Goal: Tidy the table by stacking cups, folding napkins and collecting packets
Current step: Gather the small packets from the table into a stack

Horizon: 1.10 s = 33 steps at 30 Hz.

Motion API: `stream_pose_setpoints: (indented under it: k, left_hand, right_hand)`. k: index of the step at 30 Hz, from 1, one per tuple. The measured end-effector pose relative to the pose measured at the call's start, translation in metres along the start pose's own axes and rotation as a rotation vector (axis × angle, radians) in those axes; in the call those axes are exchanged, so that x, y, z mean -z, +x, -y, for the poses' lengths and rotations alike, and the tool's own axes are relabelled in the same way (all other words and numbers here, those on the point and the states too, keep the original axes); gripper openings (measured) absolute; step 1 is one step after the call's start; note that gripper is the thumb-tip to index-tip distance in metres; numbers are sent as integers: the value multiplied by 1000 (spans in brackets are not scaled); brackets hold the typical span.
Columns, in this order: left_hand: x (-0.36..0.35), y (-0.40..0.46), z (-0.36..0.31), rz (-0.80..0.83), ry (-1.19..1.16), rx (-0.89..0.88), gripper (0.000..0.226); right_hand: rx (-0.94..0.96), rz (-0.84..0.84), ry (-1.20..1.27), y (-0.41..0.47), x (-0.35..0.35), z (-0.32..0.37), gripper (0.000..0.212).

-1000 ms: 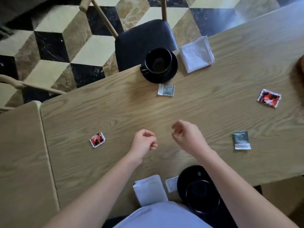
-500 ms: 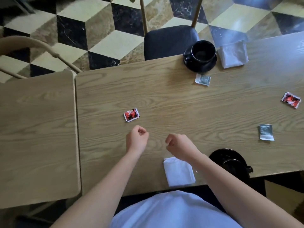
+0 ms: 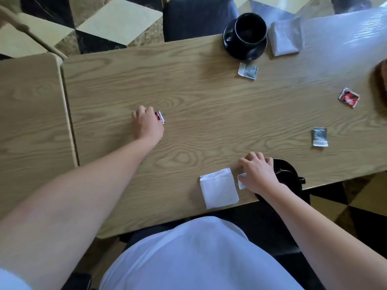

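My left hand [image 3: 146, 122] lies over a red packet [image 3: 160, 117] on the wooden table [image 3: 209, 114], fingers curled onto it. My right hand [image 3: 257, 174] rests on a small white packet [image 3: 241, 182] beside a black cup on a saucer [image 3: 290, 178] at the near edge. A folded white napkin [image 3: 218, 188] lies left of that hand. At the far edge stands another black cup on a saucer [image 3: 247, 34] with a napkin [image 3: 285, 36] beside it. Loose packets: a grey one [image 3: 248, 71], a red one [image 3: 348, 97], a dark grey one [image 3: 320, 136].
A second wooden table [image 3: 31, 126] abuts on the left. A dark-seated chair [image 3: 199, 17] stands behind the far edge, over a chequered floor. A reddish-brown thing [image 3: 380, 84] pokes in at the right edge.
My left hand reached out left onto the red packet. My right hand dropped back to the white packet by the near cup. The camera shifted.
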<state>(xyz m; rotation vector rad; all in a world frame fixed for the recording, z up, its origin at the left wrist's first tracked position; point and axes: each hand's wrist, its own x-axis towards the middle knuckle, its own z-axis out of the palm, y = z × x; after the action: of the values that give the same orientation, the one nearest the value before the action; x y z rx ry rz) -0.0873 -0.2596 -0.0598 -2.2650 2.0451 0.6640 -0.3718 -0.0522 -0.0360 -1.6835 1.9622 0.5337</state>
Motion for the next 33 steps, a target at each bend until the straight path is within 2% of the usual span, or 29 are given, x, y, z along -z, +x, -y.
stream_pose_setpoints:
  k: [5,10,14,16,19,23,26,29,33]
  left_hand:
    - [-3,6,-3,8,21,48,48]
    - [0,-6,-13,124,-65,107,27]
    - [-5,-37,-32,196,-273,136,16]
    - [-8,-50,-42,228,-445,193,16]
    - [-12,-69,-56,329,-746,283,19]
    - [-14,-86,-74,480,-967,376,21]
    - [-12,-92,-87,592,-1117,461,10]
    - [-10,-93,-100,631,-1178,448,6]
    - [-7,-89,-115,623,-1185,425,6]
  right_hand:
    - [74,71,-57,5,2,-10,34]
    - [103,123,-106,7,4,-9,16]
    - [94,92,-28,12,6,-8,16]
    - [61,52,110,14,9,-8,18]
    - [-42,20,552,18,24,-6,26]
    - [-205,-81,1137,22,49,8,30]
    - [-252,-29,1486,28,63,20,23]
    - [-280,51,1693,35,71,29,18]
    - [-301,47,1705,43,75,29,15]
